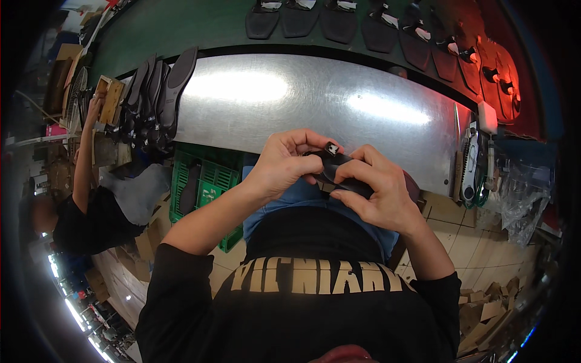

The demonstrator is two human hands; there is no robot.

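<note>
Over my lap, just off the near edge of the metal table (pixel 302 115), both hands grip a black sandal sole (pixel 340 163). My left hand (pixel 287 160) pinches its far end, beside a short black strap end (pixel 331 148) with a pale patch that sticks up. Around the other end curl the fingers of my right hand (pixel 378 184), the thumb beneath. My fingers hide much of the sole's outline.
Several black soles (pixel 180 88) stand stacked at the table's left. Below them, a green crate (pixel 209 181) holds another sole. Sandals with straps (pixel 339 24) line the green belt (pixel 218 27). At right lies a utility knife (pixel 469 166). A co-worker's arm (pixel 83 163) reaches a wooden box.
</note>
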